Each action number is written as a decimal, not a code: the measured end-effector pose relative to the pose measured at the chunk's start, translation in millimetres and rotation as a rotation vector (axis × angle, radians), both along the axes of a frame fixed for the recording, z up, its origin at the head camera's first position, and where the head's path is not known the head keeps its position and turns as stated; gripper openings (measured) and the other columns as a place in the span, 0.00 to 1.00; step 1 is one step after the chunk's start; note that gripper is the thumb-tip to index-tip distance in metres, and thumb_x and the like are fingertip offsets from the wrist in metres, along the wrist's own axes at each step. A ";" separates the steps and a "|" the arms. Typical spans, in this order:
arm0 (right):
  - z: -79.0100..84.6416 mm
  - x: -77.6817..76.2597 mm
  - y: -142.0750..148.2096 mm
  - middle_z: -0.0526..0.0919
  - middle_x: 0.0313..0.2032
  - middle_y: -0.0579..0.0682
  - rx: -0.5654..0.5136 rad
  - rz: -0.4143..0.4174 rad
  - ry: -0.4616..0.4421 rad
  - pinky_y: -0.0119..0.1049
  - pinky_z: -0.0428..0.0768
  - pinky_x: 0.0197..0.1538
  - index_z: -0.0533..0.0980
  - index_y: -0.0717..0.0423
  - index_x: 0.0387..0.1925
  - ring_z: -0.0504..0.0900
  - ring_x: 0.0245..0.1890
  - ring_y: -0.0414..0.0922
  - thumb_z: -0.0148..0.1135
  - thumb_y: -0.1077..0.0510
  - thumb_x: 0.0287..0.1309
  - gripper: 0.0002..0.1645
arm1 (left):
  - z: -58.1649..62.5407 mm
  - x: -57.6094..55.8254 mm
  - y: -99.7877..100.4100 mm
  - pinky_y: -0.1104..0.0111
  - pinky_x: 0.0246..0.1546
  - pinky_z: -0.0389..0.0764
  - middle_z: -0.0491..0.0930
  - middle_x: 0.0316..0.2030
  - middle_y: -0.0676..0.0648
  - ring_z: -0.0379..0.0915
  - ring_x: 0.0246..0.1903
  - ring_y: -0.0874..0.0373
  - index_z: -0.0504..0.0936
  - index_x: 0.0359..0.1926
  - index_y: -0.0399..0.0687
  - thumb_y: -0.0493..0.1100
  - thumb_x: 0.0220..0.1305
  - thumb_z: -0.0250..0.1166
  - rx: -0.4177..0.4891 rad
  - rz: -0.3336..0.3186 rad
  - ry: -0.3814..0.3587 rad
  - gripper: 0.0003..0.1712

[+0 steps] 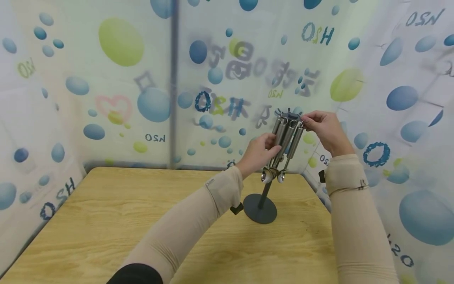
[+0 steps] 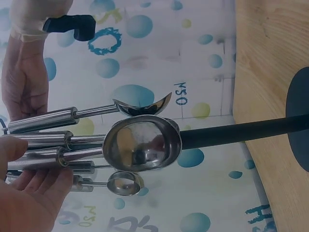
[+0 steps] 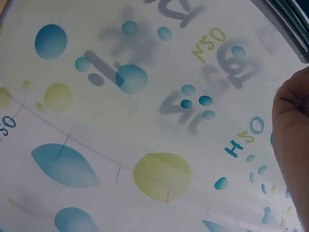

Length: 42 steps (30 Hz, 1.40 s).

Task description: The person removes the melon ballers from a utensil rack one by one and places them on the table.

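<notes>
Several steel kitchen utensils with tube-shaped handles hang from a dark rack (image 1: pixel 291 116) on a post with a round base (image 1: pixel 260 209). My left hand (image 1: pixel 258 153) is round the handles, thumb on one side and fingers on the other. In the left wrist view a ladle (image 2: pixel 142 144) with a deep oval bowl hangs in front, and a small round scoop (image 2: pixel 124 183) below it. My right hand (image 1: pixel 327 130) pinches the top of the rightmost utensil (image 1: pixel 295 144), whose curved head shows from the side in the left wrist view. The right fingertips are out of frame in the right wrist view.
The stand is near the far right corner of a wooden table (image 1: pixel 142 221). Curtains with printed bubbles (image 1: pixel 120 41) enclose the table at the back and sides. A dark post base (image 2: pixel 298 118) shows at the edge of the left wrist view.
</notes>
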State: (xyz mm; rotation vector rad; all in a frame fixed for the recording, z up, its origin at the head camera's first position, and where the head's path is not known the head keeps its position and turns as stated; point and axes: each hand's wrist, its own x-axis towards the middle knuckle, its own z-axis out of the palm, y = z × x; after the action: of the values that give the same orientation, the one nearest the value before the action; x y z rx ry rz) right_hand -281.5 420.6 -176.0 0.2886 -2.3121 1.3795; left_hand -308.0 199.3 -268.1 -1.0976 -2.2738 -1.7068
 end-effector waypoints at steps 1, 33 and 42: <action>-0.5 -0.5 -0.3 0.84 0.28 0.37 -0.020 0.014 0.003 0.26 0.81 0.40 0.86 0.52 0.36 0.81 0.31 0.35 0.61 0.58 0.71 0.10 | 0.2 0.1 0.0 0.67 0.48 0.80 0.81 0.53 0.46 0.79 0.48 0.58 0.73 0.67 0.42 0.46 0.76 0.60 0.006 0.006 -0.005 0.24; -2.4 2.8 -1.2 0.83 0.29 0.39 -0.080 0.057 -0.029 0.24 0.81 0.40 0.84 0.50 0.36 0.80 0.31 0.35 0.60 0.58 0.71 0.09 | 9.6 5.6 -7.2 0.70 0.41 0.83 0.87 0.47 0.47 0.82 0.44 0.62 0.77 0.65 0.46 0.48 0.73 0.65 0.048 0.061 0.019 0.24; -2.9 4.6 -0.5 0.83 0.30 0.39 -0.064 0.045 -0.052 0.24 0.82 0.42 0.83 0.54 0.39 0.80 0.32 0.35 0.60 0.57 0.72 0.08 | 11.4 9.0 -10.7 0.70 0.40 0.82 0.87 0.45 0.48 0.82 0.42 0.63 0.78 0.64 0.47 0.47 0.72 0.65 0.053 0.072 0.036 0.23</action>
State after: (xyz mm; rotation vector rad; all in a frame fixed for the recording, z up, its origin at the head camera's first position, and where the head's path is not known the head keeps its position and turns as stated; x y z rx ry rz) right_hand -277.0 420.1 -178.9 0.2902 -2.3114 1.4965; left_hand -299.0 188.6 -256.7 -1.0150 -2.2048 -1.6957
